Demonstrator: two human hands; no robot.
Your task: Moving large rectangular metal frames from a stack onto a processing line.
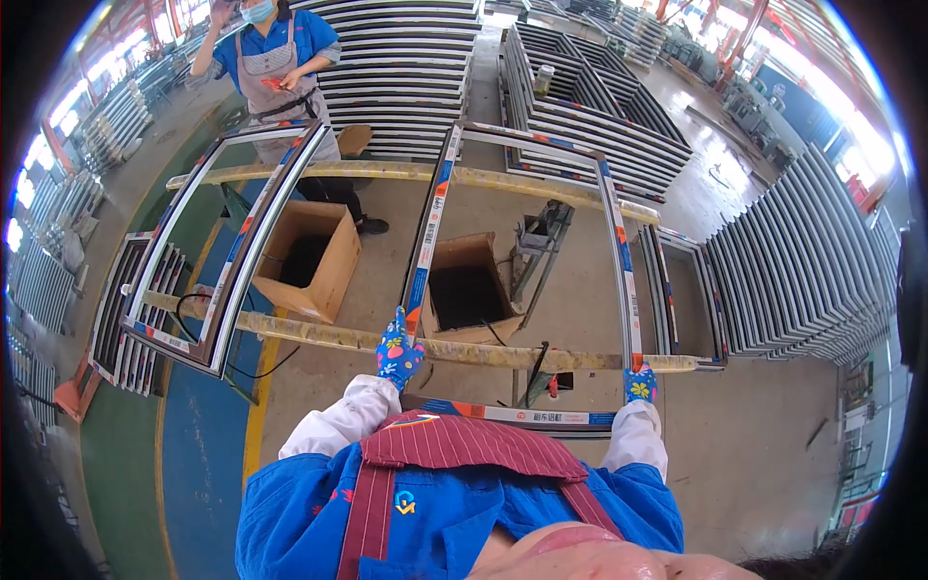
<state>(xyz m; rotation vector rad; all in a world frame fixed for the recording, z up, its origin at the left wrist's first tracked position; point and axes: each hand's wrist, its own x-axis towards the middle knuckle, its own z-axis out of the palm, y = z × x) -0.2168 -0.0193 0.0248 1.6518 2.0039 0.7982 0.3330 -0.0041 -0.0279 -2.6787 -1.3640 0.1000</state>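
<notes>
Factory floor – 2 gloved hands: left hand (pixel 397 350), right hand (pixel 639 383) grip taped window frame (pixel 619 242).

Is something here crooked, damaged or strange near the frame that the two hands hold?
Nothing stands out. The left hand and right hand grip the window frame, which rests flat across two rails. Two open cardboard boxes stand upright beneath.

Bright daylight, blown-out side windows, strong fisheye bending, sharp focus.
</notes>
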